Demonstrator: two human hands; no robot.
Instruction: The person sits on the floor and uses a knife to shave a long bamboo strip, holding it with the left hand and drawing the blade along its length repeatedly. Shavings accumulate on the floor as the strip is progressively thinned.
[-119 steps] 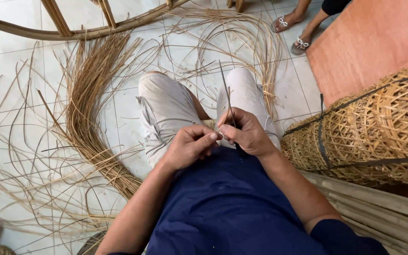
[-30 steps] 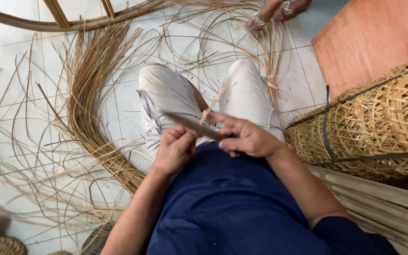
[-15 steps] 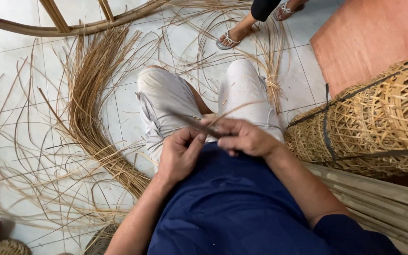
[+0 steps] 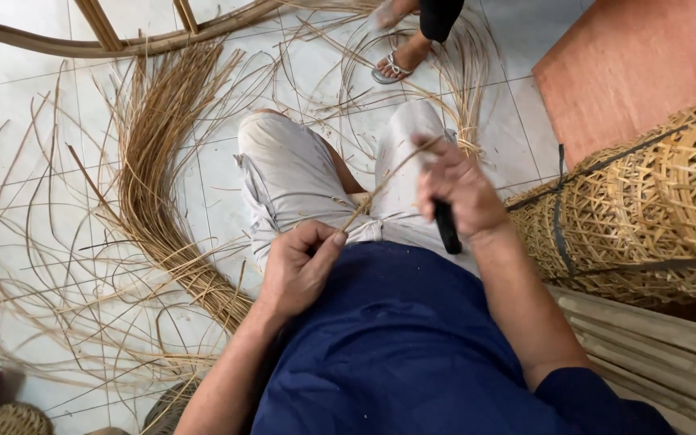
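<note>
A single camera sat on the person's head and looked steeply down, close over the lap, so the left hand (image 4: 298, 268) and right hand (image 4: 458, 192) filled the middle of the picture. It faced forward past the knees, taking in the tiled floor (image 4: 10, 113) beyond and left of the grip and woven baskets (image 4: 646, 209) right of it. No second view shared the scene.

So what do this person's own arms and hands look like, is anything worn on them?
Both forearms are bare. The left hand and right hand wear no gloves, and no rings or watch show. A dark blue short sleeve covers the right upper arm, part of a dark blue shirt. The left sleeve is out of view.
</note>
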